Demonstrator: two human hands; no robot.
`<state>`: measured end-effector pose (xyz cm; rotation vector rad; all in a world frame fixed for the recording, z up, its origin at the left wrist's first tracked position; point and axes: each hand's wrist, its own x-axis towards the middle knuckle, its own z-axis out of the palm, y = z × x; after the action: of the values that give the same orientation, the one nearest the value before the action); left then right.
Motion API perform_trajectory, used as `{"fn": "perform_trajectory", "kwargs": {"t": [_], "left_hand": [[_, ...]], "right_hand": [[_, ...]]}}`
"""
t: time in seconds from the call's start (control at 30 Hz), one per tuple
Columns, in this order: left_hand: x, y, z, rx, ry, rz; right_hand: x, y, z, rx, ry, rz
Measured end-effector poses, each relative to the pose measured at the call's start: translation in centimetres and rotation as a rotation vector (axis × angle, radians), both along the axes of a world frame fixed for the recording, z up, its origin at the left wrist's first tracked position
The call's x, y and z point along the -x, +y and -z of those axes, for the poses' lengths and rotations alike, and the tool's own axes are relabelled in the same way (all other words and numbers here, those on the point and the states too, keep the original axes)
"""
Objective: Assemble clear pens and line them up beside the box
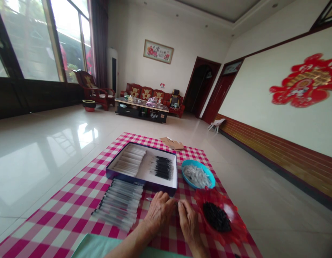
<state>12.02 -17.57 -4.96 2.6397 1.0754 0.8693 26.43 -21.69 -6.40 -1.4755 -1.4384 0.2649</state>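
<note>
My left hand (160,209) is closed over the checked cloth, and a slim clear piece with a pointed end (149,199) pokes out at its left side. Close beside it, my right hand (188,216) pinches thumb against fingers at a small dark bit, mostly hidden. Left of my hands lies a row of translucent pens (120,202) with dark ends. Just beyond stands a shallow box (144,175) with pale translucent tubes (130,159) on its left side and thin black rods (164,167) on its right.
A blue bowl (183,171) holds clear plastic pieces. Nearer, a red petal-edged bowl (237,222) holds small black parts. Cardboard pieces (172,144) lie at the table's far edge, and a pale green cloth (93,247) at the near edge. A coffee table (140,111) and sofa stand across the room.
</note>
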Motion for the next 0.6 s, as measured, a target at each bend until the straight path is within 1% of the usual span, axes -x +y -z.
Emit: {"fn": "perform_trajectory", "kwargs": {"t": [0.23,0.4,0.6], "left_hand": [[-0.13,0.09,-0.06,-0.015,0.001,0.013],[-0.06,0.14,-0.13,-0.031,-0.012,0.022],[-0.29,0.16,0.31,-0.074,-0.012,0.027]], "right_hand": [[0.09,0.25,0.32,0.007,-0.085,0.007],[0.13,0.24,0.23,0.025,-0.071,0.025],[0.31,0.09,-0.29,0.055,-0.072,0.011]]}}
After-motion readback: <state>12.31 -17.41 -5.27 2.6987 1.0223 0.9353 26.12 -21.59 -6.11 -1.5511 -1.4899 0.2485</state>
